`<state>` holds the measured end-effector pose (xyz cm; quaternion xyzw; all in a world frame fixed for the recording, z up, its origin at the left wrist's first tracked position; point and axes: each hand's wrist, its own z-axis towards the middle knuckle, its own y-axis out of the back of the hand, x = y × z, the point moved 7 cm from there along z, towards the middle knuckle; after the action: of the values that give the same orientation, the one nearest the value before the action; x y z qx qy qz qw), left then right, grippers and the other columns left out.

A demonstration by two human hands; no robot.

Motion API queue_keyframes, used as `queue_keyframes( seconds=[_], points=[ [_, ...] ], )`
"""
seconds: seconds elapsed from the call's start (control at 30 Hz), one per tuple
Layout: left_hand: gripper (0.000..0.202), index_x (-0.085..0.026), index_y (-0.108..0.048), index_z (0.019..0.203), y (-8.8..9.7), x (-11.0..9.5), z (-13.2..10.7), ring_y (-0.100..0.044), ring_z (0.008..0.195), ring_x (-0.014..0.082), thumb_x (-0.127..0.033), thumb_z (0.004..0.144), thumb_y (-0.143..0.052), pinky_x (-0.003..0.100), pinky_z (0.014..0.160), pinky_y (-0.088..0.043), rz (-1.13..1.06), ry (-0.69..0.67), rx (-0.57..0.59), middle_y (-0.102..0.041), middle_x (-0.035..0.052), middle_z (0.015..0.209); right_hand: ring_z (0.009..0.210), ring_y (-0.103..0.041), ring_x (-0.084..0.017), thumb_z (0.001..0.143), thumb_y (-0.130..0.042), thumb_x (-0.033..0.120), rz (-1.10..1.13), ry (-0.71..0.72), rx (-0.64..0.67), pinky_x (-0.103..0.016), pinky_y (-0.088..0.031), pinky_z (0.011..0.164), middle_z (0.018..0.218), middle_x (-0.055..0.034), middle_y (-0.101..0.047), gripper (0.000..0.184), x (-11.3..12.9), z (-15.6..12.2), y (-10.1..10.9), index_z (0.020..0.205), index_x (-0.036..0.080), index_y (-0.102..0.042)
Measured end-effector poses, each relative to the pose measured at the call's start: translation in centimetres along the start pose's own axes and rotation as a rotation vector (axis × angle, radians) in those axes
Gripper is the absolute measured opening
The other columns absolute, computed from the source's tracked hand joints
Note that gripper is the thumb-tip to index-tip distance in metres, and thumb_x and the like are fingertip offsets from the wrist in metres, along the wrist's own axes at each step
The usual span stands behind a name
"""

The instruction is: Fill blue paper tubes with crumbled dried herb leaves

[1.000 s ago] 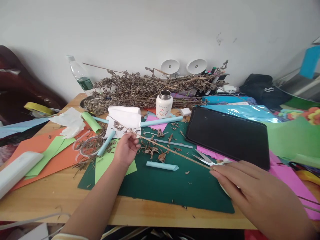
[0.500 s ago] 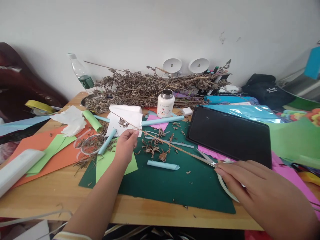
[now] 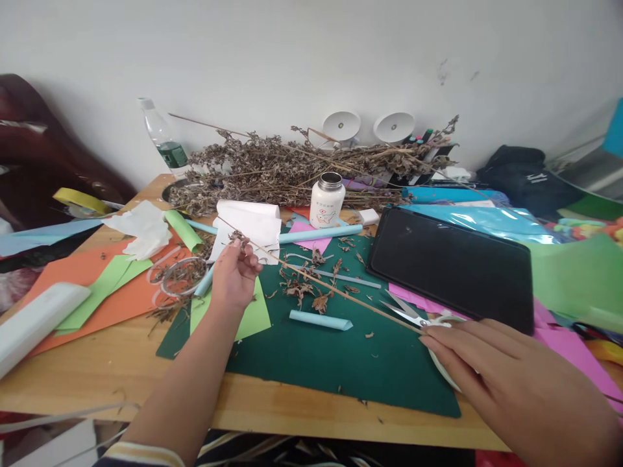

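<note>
A long thin dried stem (image 3: pixel 331 292) stretches across the dark green cutting mat (image 3: pixel 316 363). My left hand (image 3: pixel 232 272) pinches its upper left part, where a few dry leaves cling. My right hand (image 3: pixel 491 370) grips the stem's lower right end, fingers pressed together, over a white ring-shaped thing I cannot name. White-handled scissors (image 3: pixel 413 314) lie open just beyond my right fingertips. Crumbled dry leaves (image 3: pixel 304 292) are scattered on the mat under the stem.
A heap of dried branches (image 3: pixel 302 172) lies along the wall behind a white bottle (image 3: pixel 327 201). A black tablet (image 3: pixel 452 266) sits at right. Rolled blue paper tubes (image 3: pixel 318 320), white paper (image 3: pixel 250 224), orange and green sheets (image 3: pixel 97 292) and a plastic bottle (image 3: pixel 163 139) crowd the left.
My left hand has slid up and left along the stem, from its middle towards the leafy tip. My right hand has kept its hold on the other end.
</note>
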<state>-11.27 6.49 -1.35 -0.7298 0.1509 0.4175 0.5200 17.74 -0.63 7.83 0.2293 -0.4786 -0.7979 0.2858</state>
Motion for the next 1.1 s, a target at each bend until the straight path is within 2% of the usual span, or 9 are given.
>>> queue_keyframes(
  seconds=[0.2, 0.37, 0.6, 0.9, 1.1],
  points=[
    [0.029, -0.018, -0.052, 0.079, -0.9, 1.1, -0.7, -0.048, 0.046, 0.0068, -0.034, 0.059, -0.066, 0.022, 0.044, -0.042, -0.091, 0.054, 0.066, -0.05, -0.0062, 0.061, 0.062, -0.055, -0.018, 0.09, -0.02, 0.023, -0.02, 0.023, 0.003, -0.034, -0.04, 0.059, 0.068, -0.0052, -0.065, 0.046, 0.4, 0.2, 0.1, 0.072, 0.017, -0.062],
    [0.016, -0.016, -0.046, 0.062, 0.5, 1.0, -0.3, -0.045, 0.041, 0.0056, -0.027, 0.066, -0.056, 0.02, 0.042, -0.039, -0.107, 0.103, -0.083, -0.047, -0.0063, 0.053, 0.061, -0.055, -0.018, 0.089, -0.019, 0.019, -0.03, 0.058, -0.009, -0.033, -0.039, 0.058, 0.067, -0.0053, -0.065, 0.046, 1.0, 0.5, 0.1, 0.071, 0.017, -0.062],
    [0.009, -0.015, -0.045, 0.056, 0.8, 1.0, -0.4, -0.046, 0.04, 0.0073, -0.019, 0.063, -0.049, 0.02, 0.04, -0.038, -0.08, 0.119, -0.116, -0.049, -0.0043, 0.053, 0.064, -0.056, -0.019, 0.089, -0.02, 0.022, -0.01, 0.023, 0.011, -0.034, -0.04, 0.06, 0.07, -0.0057, -0.065, 0.045, 0.5, 0.3, -0.1, 0.074, 0.017, -0.062],
    [0.006, -0.016, -0.042, 0.056, -0.1, 1.3, -1.1, -0.042, 0.043, 0.0054, -0.016, 0.058, -0.047, 0.021, 0.046, -0.04, -0.213, 0.145, 0.002, -0.046, -0.0049, 0.056, 0.064, -0.056, -0.018, 0.089, -0.022, 0.022, 0.006, -0.022, -0.005, -0.033, -0.041, 0.059, 0.068, -0.0054, -0.064, 0.044, 0.2, 0.1, 0.3, 0.071, 0.018, -0.062],
    [0.009, -0.015, -0.042, 0.054, -0.8, 2.0, -1.5, -0.041, 0.044, 0.0038, -0.014, 0.058, -0.05, 0.019, 0.047, -0.039, -0.147, 0.146, 0.062, -0.045, -0.0049, 0.057, 0.064, -0.054, -0.019, 0.089, -0.022, 0.025, -0.011, -0.05, -0.02, -0.035, -0.04, 0.061, 0.068, -0.0071, -0.063, 0.046, -0.5, -0.4, 0.7, 0.071, 0.016, -0.062]
  ],
)
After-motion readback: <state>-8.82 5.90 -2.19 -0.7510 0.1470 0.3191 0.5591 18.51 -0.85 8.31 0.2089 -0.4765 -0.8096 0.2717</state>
